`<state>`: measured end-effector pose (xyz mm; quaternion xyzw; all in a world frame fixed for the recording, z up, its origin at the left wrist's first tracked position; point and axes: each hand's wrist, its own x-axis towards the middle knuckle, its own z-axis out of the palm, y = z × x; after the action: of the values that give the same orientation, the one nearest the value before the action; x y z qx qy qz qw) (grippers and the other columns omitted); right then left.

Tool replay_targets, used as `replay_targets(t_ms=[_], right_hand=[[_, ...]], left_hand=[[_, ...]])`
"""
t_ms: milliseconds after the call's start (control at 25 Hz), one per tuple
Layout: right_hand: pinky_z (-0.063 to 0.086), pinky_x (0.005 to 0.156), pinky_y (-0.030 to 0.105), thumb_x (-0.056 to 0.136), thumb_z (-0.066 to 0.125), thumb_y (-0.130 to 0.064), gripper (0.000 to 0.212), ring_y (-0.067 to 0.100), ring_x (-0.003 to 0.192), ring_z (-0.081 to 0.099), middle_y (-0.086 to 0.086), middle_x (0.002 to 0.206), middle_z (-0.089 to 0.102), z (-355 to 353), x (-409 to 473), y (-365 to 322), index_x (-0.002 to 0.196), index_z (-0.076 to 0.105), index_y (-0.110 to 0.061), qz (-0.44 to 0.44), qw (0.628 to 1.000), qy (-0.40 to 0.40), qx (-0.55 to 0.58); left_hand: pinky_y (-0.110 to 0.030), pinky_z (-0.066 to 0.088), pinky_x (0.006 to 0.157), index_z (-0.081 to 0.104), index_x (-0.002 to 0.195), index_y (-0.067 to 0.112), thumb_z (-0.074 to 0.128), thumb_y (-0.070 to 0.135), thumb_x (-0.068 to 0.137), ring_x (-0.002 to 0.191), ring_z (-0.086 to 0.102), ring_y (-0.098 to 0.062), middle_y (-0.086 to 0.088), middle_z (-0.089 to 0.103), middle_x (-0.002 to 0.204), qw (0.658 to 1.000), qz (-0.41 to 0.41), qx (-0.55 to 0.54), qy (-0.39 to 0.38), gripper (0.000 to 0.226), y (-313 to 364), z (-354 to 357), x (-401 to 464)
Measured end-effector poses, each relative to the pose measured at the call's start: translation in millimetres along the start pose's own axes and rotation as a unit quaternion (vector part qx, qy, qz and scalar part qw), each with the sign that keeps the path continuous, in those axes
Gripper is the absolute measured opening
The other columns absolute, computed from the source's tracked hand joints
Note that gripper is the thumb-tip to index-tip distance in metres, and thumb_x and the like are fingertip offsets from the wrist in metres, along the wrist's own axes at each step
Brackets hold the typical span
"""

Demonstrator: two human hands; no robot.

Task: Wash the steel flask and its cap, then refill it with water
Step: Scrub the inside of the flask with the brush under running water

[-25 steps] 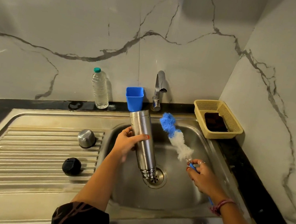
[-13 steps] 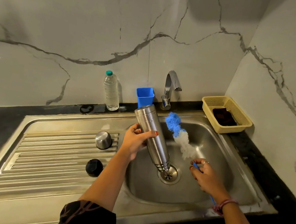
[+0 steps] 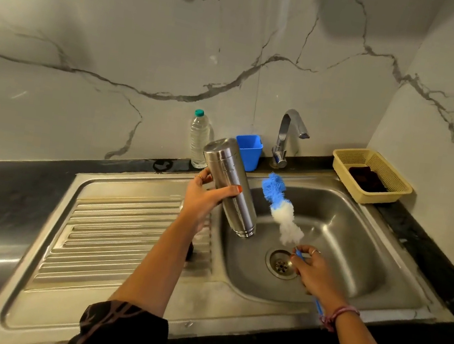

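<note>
Head view: steel flask [image 3: 228,185] inverted, gripped by left hand [image 3: 201,197], mouth now left of drain [image 3: 282,264] and raised, vs. over it 0.5 s ago; prob. drained. Right hand [image 3: 312,270] grasps bottle brush [image 3: 280,209] handle right of drain. Steel sink [image 3: 355,250], marble wall behind.

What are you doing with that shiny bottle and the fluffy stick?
A person is washing a steel flask at the sink. The left hand holds the flask tipped upside down over the basin, with its open mouth pointing down. The right hand grips the handle of a blue and white bottle brush, which is outside the flask, beside it. No water runs from the tap. The flask is not refilled yet.
</note>
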<state>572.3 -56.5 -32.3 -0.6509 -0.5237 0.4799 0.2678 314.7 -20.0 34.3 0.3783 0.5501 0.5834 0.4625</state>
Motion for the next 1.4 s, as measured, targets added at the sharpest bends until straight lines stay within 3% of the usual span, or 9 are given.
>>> replay_targets(t_ms=[240, 400, 560, 720, 1080, 1400], right_hand=[[0.031, 0.036, 0.019, 0.092, 0.054, -0.020, 0.015, 0.009, 0.043, 0.037, 0.003, 0.063, 0.052, 26.9, -9.0, -8.9, 0.108, 0.053, -0.019, 0.007, 0.999, 0.006, 0.040], [0.032, 0.039, 0.020, 0.092, 0.054, -0.019, 0.011, 0.009, 0.048, 0.038, 0.002, 0.063, 0.051, 40.7, -14.7, -13.8, 0.103, 0.055, -0.018, -0.001, 0.999, 0.009, 0.040], [0.034, 0.040, 0.020, 0.093, 0.054, -0.020, 0.007, 0.010, 0.050, 0.041, 0.003, 0.067, 0.054, 55.7, -15.8, -15.6, 0.099, 0.056, -0.020, 0.005, 0.999, 0.030, 0.034], [0.032, 0.037, 0.020, 0.094, 0.054, -0.020, 0.006, 0.008, 0.045, 0.039, 0.002, 0.063, 0.051, 69.3, -11.3, -12.5, 0.100, 0.055, -0.018, 0.015, 0.999, 0.030, 0.040], [0.028, 0.033, 0.019, 0.093, 0.055, -0.015, 0.006, 0.005, 0.037, 0.035, 0.003, 0.064, 0.052, 86.3, 2.1, -5.0, 0.099, 0.055, -0.013, 0.023, 0.998, 0.025, 0.061], [0.027, 0.033, 0.017, 0.093, 0.055, -0.015, 0.007, 0.004, 0.035, 0.035, 0.003, 0.063, 0.051, 92.8, 14.6, -4.3, 0.099, 0.056, -0.014, 0.036, 0.997, 0.034, 0.065]], left_hand=[[-0.048, 0.056, 0.092, 0.065, 0.118, 0.014, 0.092, 0.023, 0.055, 0.108, 0.065, -0.027, -0.009, 0.065, 0.114, 0.997, 0.057, 0.019, 0.053, 0.069, 32.0, -63.5, -9.4], [-0.041, 0.056, 0.092, 0.065, 0.114, 0.019, 0.087, 0.007, 0.067, 0.103, 0.067, -0.019, 0.003, 0.066, 0.107, 0.993, 0.071, 0.023, 0.094, 0.053, 42.2, -99.4, -11.7], [-0.038, 0.051, 0.094, 0.057, 0.127, 0.020, 0.087, 0.010, 0.066, 0.111, 0.061, -0.019, -0.001, 0.059, 0.126, 0.988, 0.070, 0.071, 0.117, 0.068, 35.3, -130.2, -5.9], [-0.047, 0.048, 0.102, 0.047, 0.139, 0.024, 0.090, 0.012, 0.063, 0.123, 0.053, -0.024, -0.004, 0.049, 0.139, 0.980, 0.056, 0.116, 0.153, 0.088, 21.9, -150.9, 3.5], [-0.037, 0.047, 0.100, 0.043, 0.138, 0.024, 0.088, 0.007, 0.066, 0.120, 0.050, -0.021, -0.004, 0.046, 0.138, 0.972, 0.037, 0.111, 0.204, 0.086, -1.7, -171.3, 16.8], [-0.041, 0.046, 0.104, 0.043, 0.136, 0.024, 0.088, 0.009, 0.066, 0.120, 0.049, -0.022, -0.005, 0.048, 0.136, 0.969, 0.034, 0.124, 0.209, 0.085, -3.9, -173.4, 33.3]])
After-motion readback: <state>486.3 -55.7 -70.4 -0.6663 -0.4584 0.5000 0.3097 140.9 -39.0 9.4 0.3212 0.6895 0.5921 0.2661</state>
